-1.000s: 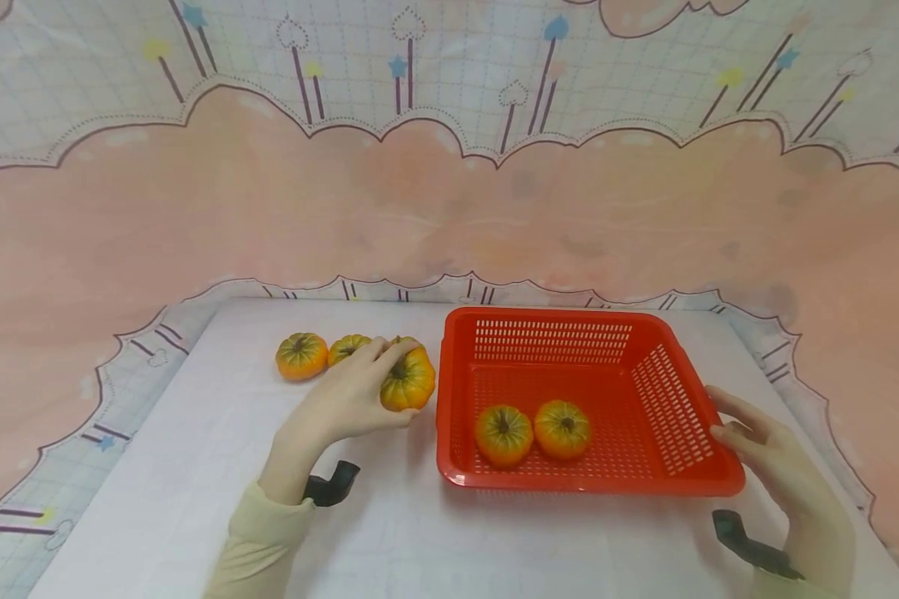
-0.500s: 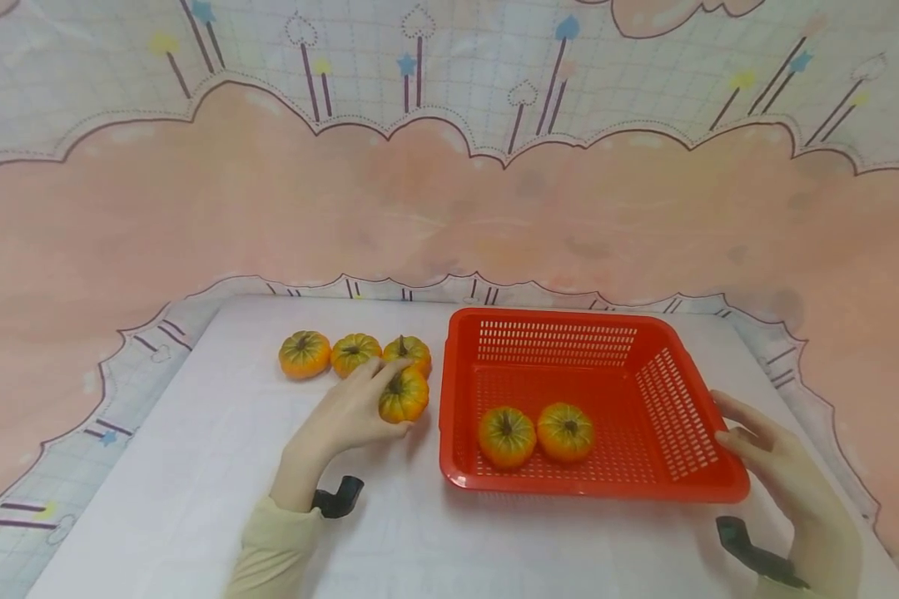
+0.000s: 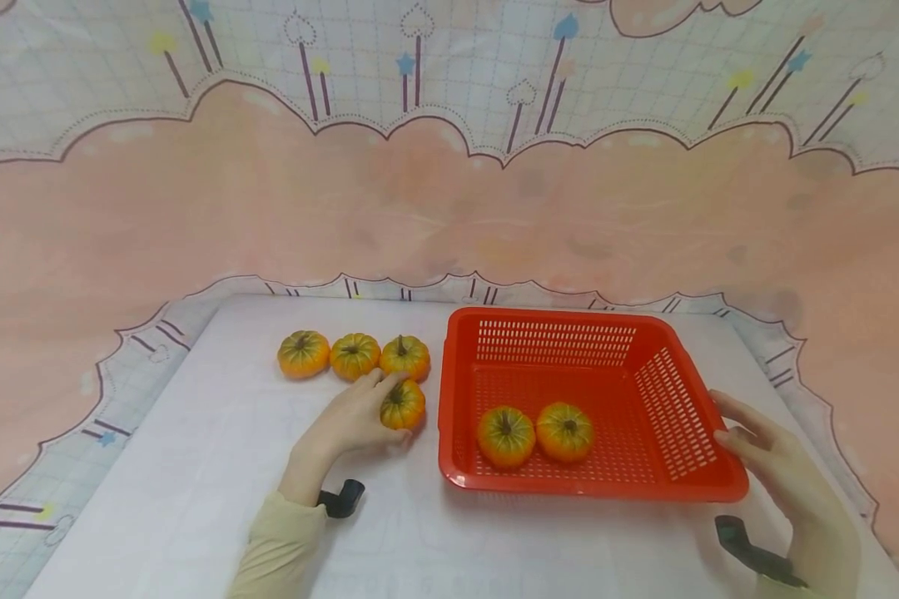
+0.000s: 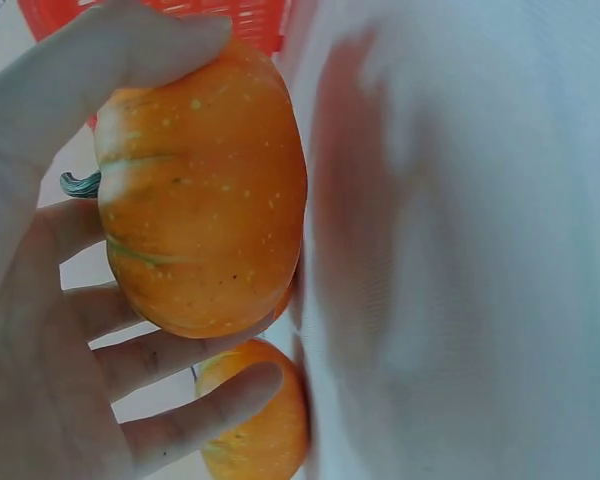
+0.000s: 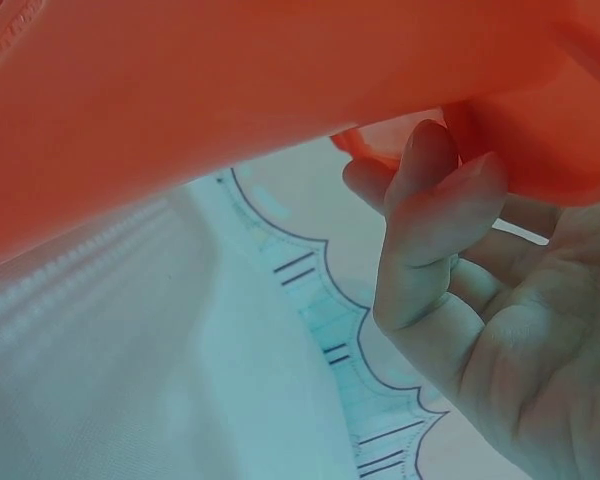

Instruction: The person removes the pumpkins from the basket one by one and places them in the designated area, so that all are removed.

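Note:
My left hand (image 3: 352, 420) grips a small orange-and-green pumpkin (image 3: 404, 405) low over the table, just left of the red basket. In the left wrist view the thumb lies on one side of this pumpkin (image 4: 205, 190) and fingers lie round the other; its stem points toward the palm. Three similar pumpkins stand in a row behind it: a left one (image 3: 303, 355), a middle one (image 3: 355, 356) and a right one (image 3: 406, 358). At the right end of the red plastic basket (image 3: 569, 487), my right hand (image 3: 775, 462) holds the rim with curled fingers (image 5: 445, 220).
Two more pumpkins, one (image 3: 505, 437) beside the other (image 3: 565, 432), sit in the basket's front left part. A white cloth (image 3: 195, 466) covers the table. Behind it hangs a patterned curtain (image 3: 449, 208). Each wrist carries a black mount (image 3: 342, 499).
The left hand has lowered its pumpkin toward the table and drawn it nearer, away from the back row, whose pumpkins now show more fully. The right hand stays on the basket.

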Demonstrator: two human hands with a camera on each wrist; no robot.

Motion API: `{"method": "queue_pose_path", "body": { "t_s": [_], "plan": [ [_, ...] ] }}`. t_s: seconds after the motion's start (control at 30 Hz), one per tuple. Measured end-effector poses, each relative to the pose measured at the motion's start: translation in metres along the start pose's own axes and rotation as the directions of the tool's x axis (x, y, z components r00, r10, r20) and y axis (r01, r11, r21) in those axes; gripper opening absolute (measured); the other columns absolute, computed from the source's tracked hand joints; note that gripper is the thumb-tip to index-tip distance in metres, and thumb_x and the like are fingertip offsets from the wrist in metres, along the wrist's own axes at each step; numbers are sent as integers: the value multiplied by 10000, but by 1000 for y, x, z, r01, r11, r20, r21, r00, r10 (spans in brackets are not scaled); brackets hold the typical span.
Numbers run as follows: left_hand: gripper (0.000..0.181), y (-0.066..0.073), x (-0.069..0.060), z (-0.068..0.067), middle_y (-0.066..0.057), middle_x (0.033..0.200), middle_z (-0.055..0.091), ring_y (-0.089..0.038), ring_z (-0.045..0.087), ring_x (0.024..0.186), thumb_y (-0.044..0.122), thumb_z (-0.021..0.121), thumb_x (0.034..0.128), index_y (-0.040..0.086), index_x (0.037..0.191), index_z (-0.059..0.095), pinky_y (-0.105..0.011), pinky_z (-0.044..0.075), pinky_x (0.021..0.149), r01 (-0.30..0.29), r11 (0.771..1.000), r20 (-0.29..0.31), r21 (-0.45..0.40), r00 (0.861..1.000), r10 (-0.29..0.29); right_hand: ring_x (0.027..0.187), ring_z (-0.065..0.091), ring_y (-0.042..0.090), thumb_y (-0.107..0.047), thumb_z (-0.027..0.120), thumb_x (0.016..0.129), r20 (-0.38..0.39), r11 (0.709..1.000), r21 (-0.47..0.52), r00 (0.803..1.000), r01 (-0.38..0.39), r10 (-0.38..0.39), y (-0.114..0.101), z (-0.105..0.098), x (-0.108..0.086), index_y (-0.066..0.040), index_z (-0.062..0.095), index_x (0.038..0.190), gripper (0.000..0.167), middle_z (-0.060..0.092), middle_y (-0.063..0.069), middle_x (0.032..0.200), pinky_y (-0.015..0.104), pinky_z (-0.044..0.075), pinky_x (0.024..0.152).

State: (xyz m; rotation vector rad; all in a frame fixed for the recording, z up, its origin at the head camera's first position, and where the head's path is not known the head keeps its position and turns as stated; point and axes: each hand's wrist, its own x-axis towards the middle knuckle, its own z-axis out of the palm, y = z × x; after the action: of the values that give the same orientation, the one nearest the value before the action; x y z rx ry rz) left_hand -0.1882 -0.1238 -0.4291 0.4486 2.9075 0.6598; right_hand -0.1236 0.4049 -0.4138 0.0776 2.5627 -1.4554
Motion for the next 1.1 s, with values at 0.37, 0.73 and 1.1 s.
{"method": "queue_pose_path", "body": {
  "t_s": [0.37,0.73,1.1],
  "plan": [
    [824,-4,3,5,-211,1487,393,-405,421,1336,398,800,713,195,1426,441,-577,371,1077,33,999,20,-12,999,-33,1409,105,389,-395,481,987,11,1000,-5,1000,-26,26,-7,-1,0,-298,176,1542,641,227,1,1609,786,202,976],
    [794,-6,2,4,-210,1482,399,-401,410,1345,388,794,727,190,1414,450,-590,366,1075,40,999,19,-17,999,-40,1417,72,419,-445,496,968,14,997,-16,997,-78,78,-6,1,-2,-319,136,1543,690,142,75,1623,792,189,981],
    [793,-7,3,3,-175,1452,431,-373,441,1313,387,820,716,235,1406,461,-584,384,1063,36,998,7,-42,999,-36,1409,78,446,-468,490,964,41,993,-24,992,-117,118,-8,-2,-3,-360,121,1538,690,127,126,1618,803,189,948]
  ]
}}
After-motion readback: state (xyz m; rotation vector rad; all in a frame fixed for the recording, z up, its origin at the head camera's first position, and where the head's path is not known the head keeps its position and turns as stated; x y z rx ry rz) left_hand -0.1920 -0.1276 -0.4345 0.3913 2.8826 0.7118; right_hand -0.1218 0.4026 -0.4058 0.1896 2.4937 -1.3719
